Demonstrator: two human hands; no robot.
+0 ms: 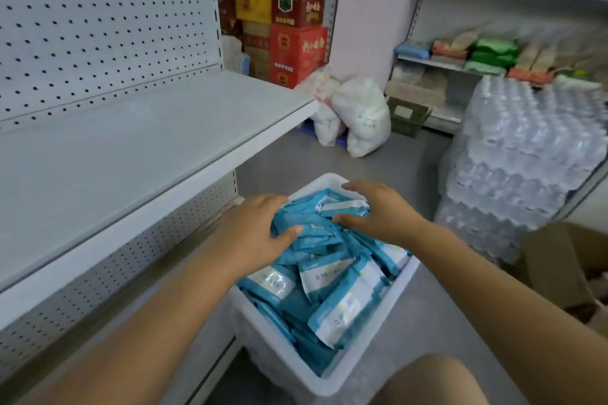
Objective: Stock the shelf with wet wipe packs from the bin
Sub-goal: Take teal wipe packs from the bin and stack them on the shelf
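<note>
A white plastic bin (332, 381) stands on the floor in front of me, heaped with several blue-and-white wet wipe packs (342, 299). Both my hands are in the far end of the bin. My left hand (256, 230) curls round a bunch of packs from the left, thumb pressed on top. My right hand (375, 210) grips the same bunch (312, 223) from the right, fingers over the far side. The white metal shelf (138, 148) to my left has a bare board and a pegboard back.
Stacked shrink-wrapped water bottles (523, 154) stand to the right of the bin. A cardboard box (569, 270) sits at the right edge. White sacks (358, 115) and red cartons (296, 49) stand at the back. Another shelf (493, 52) holds packets. My knee (431, 381) is below.
</note>
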